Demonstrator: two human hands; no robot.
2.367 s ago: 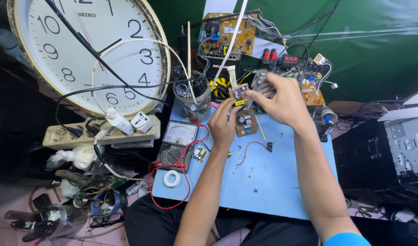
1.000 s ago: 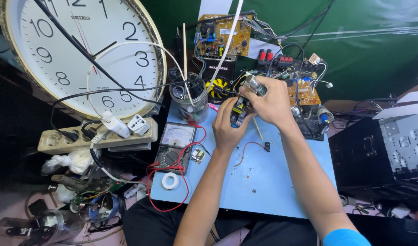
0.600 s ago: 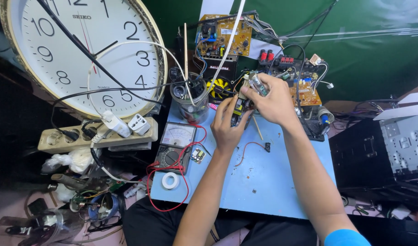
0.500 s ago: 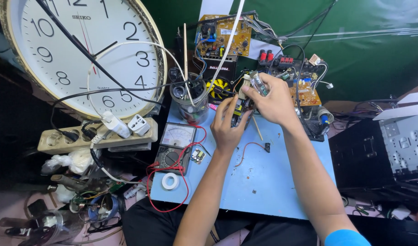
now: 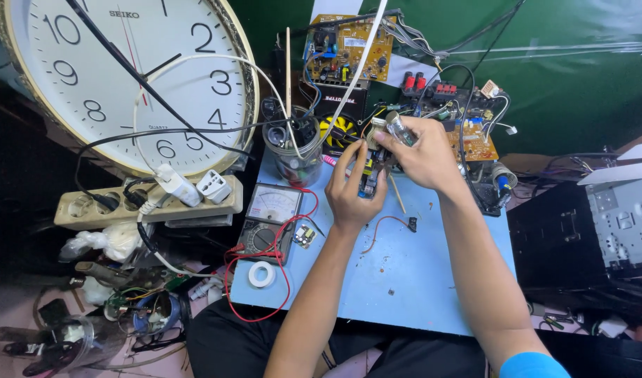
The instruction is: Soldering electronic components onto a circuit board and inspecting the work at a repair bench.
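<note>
1. The big clock (image 5: 125, 77) leans just beside the blue table (image 5: 419, 280).
2. The left hand (image 5: 356, 192) pinches a small circuit board (image 5: 370, 175) above it.
3. The right hand (image 5: 422, 154) grips a little metal part (image 5: 398, 127); it may slip and drop.

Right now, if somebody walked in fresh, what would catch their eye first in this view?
Probably the big round wall clock leaning at the upper left, cables draped across its face. Next, the two hands at the centre over the light blue table: the left hand holds a small circuit board, and the right hand pinches a small cylindrical part.
</note>
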